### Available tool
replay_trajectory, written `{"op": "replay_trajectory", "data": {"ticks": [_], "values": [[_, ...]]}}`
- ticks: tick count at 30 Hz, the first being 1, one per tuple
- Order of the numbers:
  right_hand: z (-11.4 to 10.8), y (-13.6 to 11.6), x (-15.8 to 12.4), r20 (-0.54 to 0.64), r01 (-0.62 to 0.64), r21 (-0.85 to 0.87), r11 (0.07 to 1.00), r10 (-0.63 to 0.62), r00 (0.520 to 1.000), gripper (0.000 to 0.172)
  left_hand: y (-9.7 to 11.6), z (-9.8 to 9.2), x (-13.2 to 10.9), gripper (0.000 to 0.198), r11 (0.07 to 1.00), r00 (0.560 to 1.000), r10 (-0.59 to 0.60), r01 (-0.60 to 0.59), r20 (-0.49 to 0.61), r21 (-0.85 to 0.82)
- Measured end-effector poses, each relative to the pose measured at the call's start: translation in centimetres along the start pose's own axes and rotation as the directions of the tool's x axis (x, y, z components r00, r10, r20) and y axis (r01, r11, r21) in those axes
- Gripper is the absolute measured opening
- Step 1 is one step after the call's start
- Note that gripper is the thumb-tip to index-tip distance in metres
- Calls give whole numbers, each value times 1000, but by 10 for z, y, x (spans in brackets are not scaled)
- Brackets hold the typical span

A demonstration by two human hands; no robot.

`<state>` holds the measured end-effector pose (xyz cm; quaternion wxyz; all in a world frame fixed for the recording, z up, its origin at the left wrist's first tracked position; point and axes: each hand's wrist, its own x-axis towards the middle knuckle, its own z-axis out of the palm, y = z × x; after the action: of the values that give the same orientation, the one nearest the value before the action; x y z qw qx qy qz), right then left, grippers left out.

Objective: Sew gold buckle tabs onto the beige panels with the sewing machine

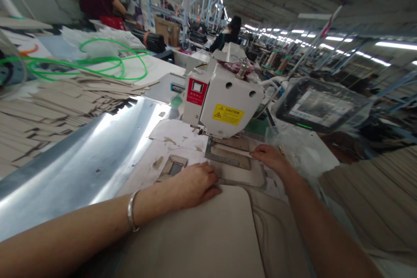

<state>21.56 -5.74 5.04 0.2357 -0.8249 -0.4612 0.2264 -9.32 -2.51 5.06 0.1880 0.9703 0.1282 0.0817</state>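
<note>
In the head view, my left hand (193,184) rests across the left edge of a flat beige panel (243,174), its fingers slightly bent and its thumb apart from them. My right hand (269,158) has its fingertips pinched together at the panel's upper right edge, beside a grey metal clamp frame (230,161). The frame lies over a smaller tan piece under the head of a white sewing machine (228,100). Closer to me, a large beige sheet (208,230) covers more wavy-edged layers (276,226).
Stacked beige strips (65,104) cover the left table beside a shiny metal plate (97,152). Green tubing (114,63) curls behind them. A control screen (321,106) and another beige stack (374,195) stand on the right. People work farther back.
</note>
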Motion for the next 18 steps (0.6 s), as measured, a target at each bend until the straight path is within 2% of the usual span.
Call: {"op": "replay_trajectory", "data": {"ticks": [2, 4, 11, 15, 18], "values": [[-2, 6, 3, 7, 54, -18, 998, -54, 999, 18, 0, 2, -2, 25, 1000, 1000, 25, -25, -2, -17], [0, 9, 1, 6, 45, 38, 998, -45, 999, 22, 0, 4, -5, 29, 997, 998, 61, -62, -28, -43], [13, 0, -20, -180, 12, -55, 998, -22, 983, 23, 3, 8, -5, 17, 984, 983, 149, -158, -111, -79], [12, -14, -18, -158, -53, -68, 996, 42, 987, 18, 7, 7, -5, 7, 978, 976, 170, -184, -133, -95], [15, -20, -11, -171, 0, -118, 993, -20, 985, 15, 8, 6, -6, 7, 975, 977, 183, -194, -111, -106]]}}
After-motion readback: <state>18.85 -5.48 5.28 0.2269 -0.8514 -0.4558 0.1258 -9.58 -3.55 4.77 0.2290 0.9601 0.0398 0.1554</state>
